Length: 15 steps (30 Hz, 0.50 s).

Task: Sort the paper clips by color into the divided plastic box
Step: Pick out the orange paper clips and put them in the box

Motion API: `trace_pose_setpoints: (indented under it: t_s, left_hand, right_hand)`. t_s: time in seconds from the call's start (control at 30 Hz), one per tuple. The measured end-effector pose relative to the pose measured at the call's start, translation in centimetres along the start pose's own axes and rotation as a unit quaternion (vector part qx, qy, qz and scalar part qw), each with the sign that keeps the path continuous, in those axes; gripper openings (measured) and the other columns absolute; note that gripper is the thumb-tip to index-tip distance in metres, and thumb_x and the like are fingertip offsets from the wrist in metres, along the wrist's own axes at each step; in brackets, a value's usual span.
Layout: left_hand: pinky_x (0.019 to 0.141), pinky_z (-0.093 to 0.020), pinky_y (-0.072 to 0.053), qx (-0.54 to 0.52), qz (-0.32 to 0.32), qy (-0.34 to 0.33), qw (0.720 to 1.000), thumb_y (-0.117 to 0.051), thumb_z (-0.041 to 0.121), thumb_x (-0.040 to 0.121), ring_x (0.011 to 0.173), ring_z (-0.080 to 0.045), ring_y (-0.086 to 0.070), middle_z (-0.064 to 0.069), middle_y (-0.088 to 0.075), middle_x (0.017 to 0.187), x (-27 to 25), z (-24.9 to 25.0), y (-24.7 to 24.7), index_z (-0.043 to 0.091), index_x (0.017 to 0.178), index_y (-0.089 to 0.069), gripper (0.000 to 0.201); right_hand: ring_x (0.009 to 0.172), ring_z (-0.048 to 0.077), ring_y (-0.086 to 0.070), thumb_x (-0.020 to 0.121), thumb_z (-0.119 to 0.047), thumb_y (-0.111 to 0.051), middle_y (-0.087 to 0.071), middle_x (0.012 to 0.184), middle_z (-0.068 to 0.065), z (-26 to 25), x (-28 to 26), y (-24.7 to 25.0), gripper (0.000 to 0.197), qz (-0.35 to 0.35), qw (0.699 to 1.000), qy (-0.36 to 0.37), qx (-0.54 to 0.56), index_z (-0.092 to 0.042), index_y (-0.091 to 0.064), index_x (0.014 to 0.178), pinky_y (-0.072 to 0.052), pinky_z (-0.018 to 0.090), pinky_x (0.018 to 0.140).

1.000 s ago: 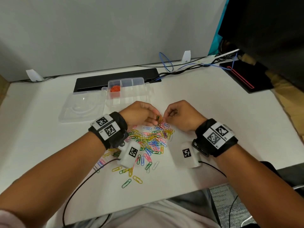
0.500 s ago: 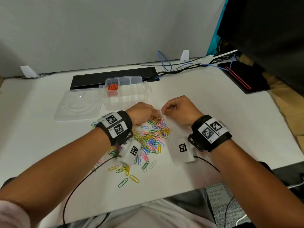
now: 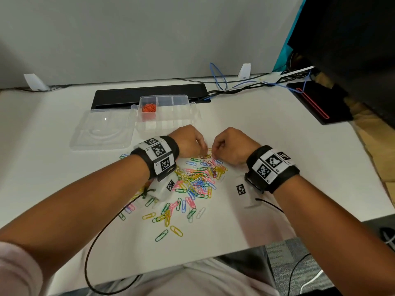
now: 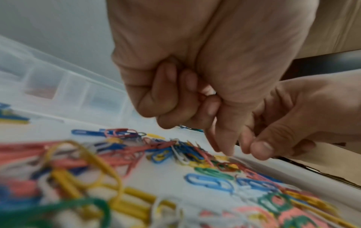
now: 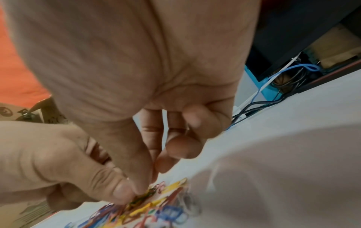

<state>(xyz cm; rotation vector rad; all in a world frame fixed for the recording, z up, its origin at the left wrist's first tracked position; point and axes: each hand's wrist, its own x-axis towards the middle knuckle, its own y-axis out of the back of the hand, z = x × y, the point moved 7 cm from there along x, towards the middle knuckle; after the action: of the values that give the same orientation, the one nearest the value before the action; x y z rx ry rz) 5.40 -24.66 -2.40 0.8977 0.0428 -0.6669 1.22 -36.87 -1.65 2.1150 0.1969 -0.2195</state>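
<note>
A loose pile of mixed-colour paper clips (image 3: 196, 182) lies on the white table. Both hands meet at its far edge. My left hand (image 3: 204, 149) has curled fingers, and its thumb and forefinger (image 4: 224, 148) pinch a small tangle of clips (image 5: 144, 195). My right hand (image 3: 215, 150) pinches the same tangle from the other side with thumb and forefinger (image 5: 142, 183). The tangle touches the top of the pile. Beyond the hands stands the clear divided box (image 3: 183, 116), with orange clips (image 3: 149, 107) in its back left compartment.
The box's clear lid (image 3: 102, 129) lies open to its left. A black strip (image 3: 149, 95) and cables (image 3: 235, 86) run along the back edge. A black pad (image 3: 316, 103) lies at the far right. Stray clips (image 3: 171, 227) reach toward the near edge.
Both hands have stayed together at the pile's far edge, working on the same tangle of clips. The head view has shifted slightly.
</note>
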Motion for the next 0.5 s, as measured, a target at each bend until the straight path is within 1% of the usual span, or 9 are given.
trace_pose_setpoints:
  t_s: [0.07, 0.13, 0.2, 0.27, 0.33, 0.4, 0.43, 0.47, 0.5]
  left_hand:
    - [0.072, -0.02, -0.046, 0.039, -0.009, -0.012, 0.999, -0.074, 0.017, 0.08, 0.076, -0.005, -0.06, 0.016, -0.066, 0.074, -0.1, 0.6, -0.3, 0.02, 0.086, -0.079, 0.008]
    - [0.068, -0.02, -0.042, 0.102, -0.026, -0.024, 0.994, -0.075, 0.018, 0.08, 0.075, -0.008, -0.057, 0.015, -0.062, 0.071, 0.1, 1.1, -0.7, 0.023, 0.089, -0.078, 0.011]
    - [0.067, -0.021, -0.041, 0.134, -0.033, -0.028, 0.99, -0.075, 0.021, 0.081, 0.078, -0.01, -0.058, 0.012, -0.064, 0.075, 0.2, 1.2, -0.9, 0.024, 0.089, -0.077, 0.009]
    - [0.071, -0.024, -0.046, 0.134, -0.033, -0.026, 0.99, -0.077, 0.024, 0.08, 0.083, -0.011, -0.062, 0.01, -0.07, 0.085, 0.4, 0.8, -0.8, 0.026, 0.08, -0.074, 0.003]
    - [0.074, -0.024, -0.049, 0.1, -0.026, -0.022, 0.994, -0.077, 0.022, 0.08, 0.086, -0.01, -0.062, 0.011, -0.07, 0.088, 0.3, 0.4, -0.6, 0.025, 0.073, -0.07, 0.01]
    - [0.063, -0.019, -0.044, 0.037, -0.01, -0.011, 0.999, -0.075, 0.021, 0.082, 0.074, -0.005, -0.058, 0.012, -0.064, 0.078, 0.1, 0.2, -0.1, 0.02, 0.077, -0.07, 0.007]
    - [0.057, -0.019, -0.042, -0.002, -0.007, 0.003, 1.0, -0.074, 0.022, 0.084, 0.066, -0.005, -0.055, 0.01, -0.061, 0.073, 0.0, 0.0, 0.1, 0.017, 0.079, -0.069, 0.008]
    - [0.051, -0.019, -0.039, -0.043, -0.01, 0.02, 0.999, -0.072, 0.022, 0.085, 0.059, -0.007, -0.051, 0.006, -0.059, 0.07, -0.2, -0.2, 0.2, 0.015, 0.079, -0.066, 0.011]
    - [0.046, -0.019, -0.035, -0.088, -0.021, 0.042, 0.995, -0.069, 0.022, 0.087, 0.053, -0.01, -0.045, 0.003, -0.056, 0.067, -0.4, -0.5, 0.1, 0.014, 0.078, -0.062, 0.015]
  right_hand:
    - [0.073, 0.014, -0.064, 0.078, -0.014, -0.07, -0.069, 0.07, -0.005, -0.4, -0.1, -0.7, 0.016, -0.021, 1.0, -0.001, -0.014, -0.024, -0.072, 0.066, -0.055, 0.03, 0.069]
    - [0.073, 0.015, -0.064, 0.077, -0.013, -0.073, -0.069, 0.071, -0.004, -0.5, -0.2, -1.4, 0.009, -0.047, 0.998, -0.006, -0.036, -0.022, -0.075, 0.073, -0.054, 0.029, 0.068]
    - [0.069, 0.012, -0.061, 0.076, -0.012, -0.075, -0.067, 0.067, -0.007, -0.2, -0.3, -1.5, 0.01, -0.058, 0.997, -0.015, -0.044, -0.021, -0.075, 0.076, -0.05, 0.024, 0.064]
    - [0.059, 0.009, -0.058, 0.078, -0.01, -0.076, -0.062, 0.055, -0.012, 0.2, -0.6, -1.2, 0.012, -0.067, 0.997, -0.025, -0.042, -0.021, -0.072, 0.075, -0.045, 0.021, 0.058]
    - [0.055, 0.009, -0.058, 0.079, -0.01, -0.076, -0.06, 0.052, -0.012, 0.4, -0.8, -0.9, 0.014, -0.068, 0.996, -0.028, -0.043, -0.022, -0.07, 0.074, -0.045, 0.022, 0.059]
    - [0.063, 0.011, -0.063, 0.08, -0.012, -0.075, -0.067, 0.062, -0.008, 0.4, -0.8, -0.5, 0.01, -0.047, 0.998, -0.022, -0.035, -0.021, -0.072, 0.074, -0.052, 0.027, 0.066]
    - [0.067, 0.013, -0.064, 0.079, -0.013, -0.075, -0.07, 0.066, -0.006, 0.3, -0.7, -0.3, 0.009, -0.035, 0.999, -0.02, -0.03, -0.02, -0.074, 0.074, -0.055, 0.03, 0.07]
    - [0.067, 0.014, -0.065, 0.079, -0.015, -0.076, -0.071, 0.067, -0.005, 0.3, -0.6, -0.2, 0.008, -0.03, 0.999, -0.021, -0.031, -0.019, -0.074, 0.072, -0.056, 0.031, 0.071]
    - [0.063, 0.014, -0.064, 0.079, -0.018, -0.078, -0.07, 0.064, -0.003, 0.2, -0.5, -0.3, 0.01, -0.033, 0.998, -0.026, -0.038, -0.018, -0.073, 0.069, -0.057, 0.032, 0.07]
